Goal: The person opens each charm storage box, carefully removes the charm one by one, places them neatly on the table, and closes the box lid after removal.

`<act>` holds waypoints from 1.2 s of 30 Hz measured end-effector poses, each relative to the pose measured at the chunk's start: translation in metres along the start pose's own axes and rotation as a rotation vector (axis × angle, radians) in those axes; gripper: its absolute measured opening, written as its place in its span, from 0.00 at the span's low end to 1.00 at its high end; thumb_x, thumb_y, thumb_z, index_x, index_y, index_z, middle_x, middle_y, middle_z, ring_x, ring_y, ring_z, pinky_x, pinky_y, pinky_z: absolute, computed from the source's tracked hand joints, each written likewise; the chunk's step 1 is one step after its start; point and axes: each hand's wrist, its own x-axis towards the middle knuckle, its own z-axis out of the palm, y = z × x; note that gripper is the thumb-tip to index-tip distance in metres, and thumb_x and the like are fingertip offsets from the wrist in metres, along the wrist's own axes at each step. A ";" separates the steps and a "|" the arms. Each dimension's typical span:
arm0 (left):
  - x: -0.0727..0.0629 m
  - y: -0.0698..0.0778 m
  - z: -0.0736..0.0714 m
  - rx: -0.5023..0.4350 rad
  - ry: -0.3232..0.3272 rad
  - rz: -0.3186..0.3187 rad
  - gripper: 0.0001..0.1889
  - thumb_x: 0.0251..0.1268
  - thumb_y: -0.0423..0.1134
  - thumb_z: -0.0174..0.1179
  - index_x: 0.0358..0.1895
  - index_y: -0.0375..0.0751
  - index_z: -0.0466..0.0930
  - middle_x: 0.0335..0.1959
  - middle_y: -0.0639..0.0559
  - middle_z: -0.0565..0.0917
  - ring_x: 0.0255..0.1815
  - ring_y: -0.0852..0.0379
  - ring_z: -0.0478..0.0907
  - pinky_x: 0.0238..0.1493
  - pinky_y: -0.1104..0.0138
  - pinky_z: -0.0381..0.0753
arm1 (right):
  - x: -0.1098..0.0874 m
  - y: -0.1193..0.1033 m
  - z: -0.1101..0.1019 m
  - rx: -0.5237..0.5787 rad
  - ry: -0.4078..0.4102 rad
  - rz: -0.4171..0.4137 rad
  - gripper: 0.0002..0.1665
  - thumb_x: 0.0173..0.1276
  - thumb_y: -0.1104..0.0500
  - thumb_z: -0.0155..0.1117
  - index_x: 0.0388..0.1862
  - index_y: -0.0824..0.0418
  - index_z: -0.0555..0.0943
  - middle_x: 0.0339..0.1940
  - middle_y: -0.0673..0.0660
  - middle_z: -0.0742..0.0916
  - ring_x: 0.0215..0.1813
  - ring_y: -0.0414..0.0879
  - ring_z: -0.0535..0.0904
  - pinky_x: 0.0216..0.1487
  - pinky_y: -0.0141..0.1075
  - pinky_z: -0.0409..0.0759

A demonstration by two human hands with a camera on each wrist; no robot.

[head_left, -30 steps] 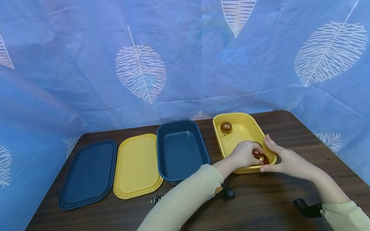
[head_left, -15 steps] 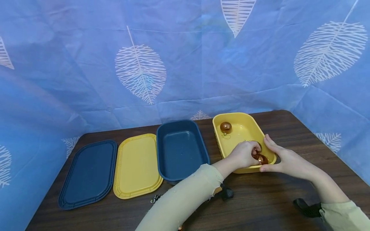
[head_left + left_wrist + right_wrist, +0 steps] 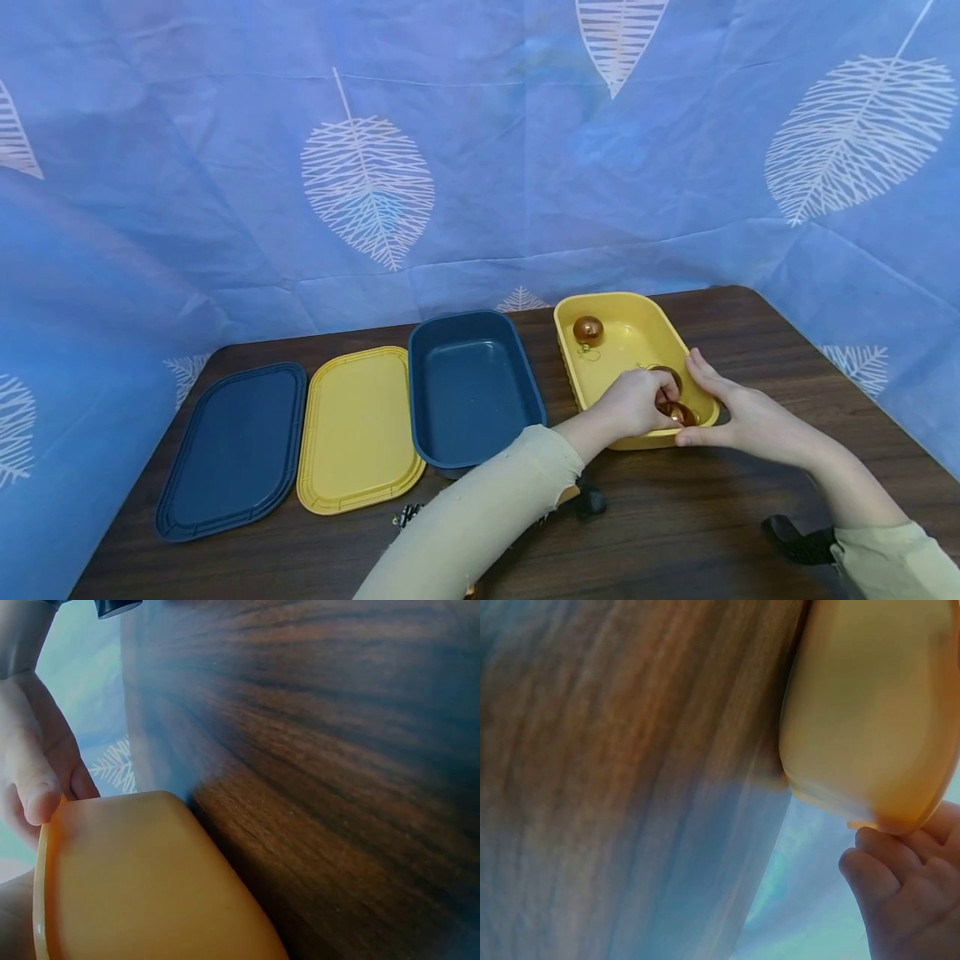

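A yellow plastic box [image 3: 611, 358] sits at the right of the table. My left hand [image 3: 633, 402] reaches into its near end, fingers curled round a shiny brown Christmas bauble [image 3: 667, 377]. Right beneath those fingers lies another brown bauble [image 3: 681, 414], partly covered. A third bauble [image 3: 588, 330], with a gold cap and loop, rests in the far left corner. My right hand [image 3: 738, 421] grips the box's near right corner, thumb at the near rim and fingers along the right side. In the right wrist view its fingertips [image 3: 877, 844] meet the box's rim.
Left of the yellow box stands a dark blue box [image 3: 476, 400] with nothing in it. Beside it lie a yellow lid [image 3: 362, 429] and a dark blue lid [image 3: 234, 450]. A small dark, silvery object [image 3: 407, 515] shows partly behind the left sleeve. Blue cloth [image 3: 480, 167] hangs behind the table.
The left fingers and the baubles beneath them have shifted only slightly within the box. The right hand has stayed at the corner.
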 end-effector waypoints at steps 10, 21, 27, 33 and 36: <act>-0.010 0.002 -0.018 0.047 0.009 0.054 0.16 0.57 0.49 0.68 0.48 0.50 0.84 0.37 0.66 0.83 0.32 0.76 0.71 0.33 0.84 0.66 | -0.001 0.001 0.002 0.023 -0.007 0.011 0.64 0.58 0.41 0.70 0.77 0.65 0.41 0.77 0.63 0.44 0.67 0.74 0.56 0.54 0.65 0.66; -0.071 -0.025 -0.073 -0.307 0.007 0.163 0.18 0.57 0.41 0.69 0.51 0.42 0.82 0.44 0.56 0.82 0.40 0.70 0.77 0.39 0.83 0.74 | 0.001 0.003 0.000 0.008 -0.003 0.023 0.64 0.57 0.40 0.70 0.76 0.66 0.42 0.77 0.62 0.43 0.68 0.75 0.52 0.57 0.67 0.60; -0.121 -0.039 -0.088 -0.445 0.024 0.194 0.18 0.55 0.39 0.70 0.51 0.42 0.82 0.44 0.55 0.80 0.39 0.70 0.76 0.41 0.78 0.76 | 0.001 0.002 -0.001 0.018 -0.010 0.030 0.65 0.56 0.40 0.71 0.77 0.64 0.41 0.77 0.60 0.42 0.69 0.75 0.51 0.57 0.67 0.60; -0.163 -0.049 -0.093 -0.502 -0.001 0.218 0.19 0.56 0.40 0.69 0.52 0.43 0.82 0.43 0.57 0.79 0.39 0.65 0.75 0.43 0.74 0.78 | 0.001 0.001 -0.003 0.029 -0.015 0.028 0.64 0.57 0.42 0.70 0.77 0.62 0.40 0.77 0.59 0.41 0.68 0.76 0.50 0.57 0.68 0.59; -0.181 -0.054 -0.090 -0.501 -0.026 0.211 0.19 0.56 0.41 0.70 0.52 0.45 0.82 0.42 0.59 0.79 0.38 0.65 0.74 0.41 0.73 0.79 | 0.001 0.001 -0.002 0.041 -0.023 0.026 0.64 0.58 0.42 0.70 0.77 0.61 0.39 0.77 0.58 0.41 0.69 0.75 0.49 0.57 0.68 0.58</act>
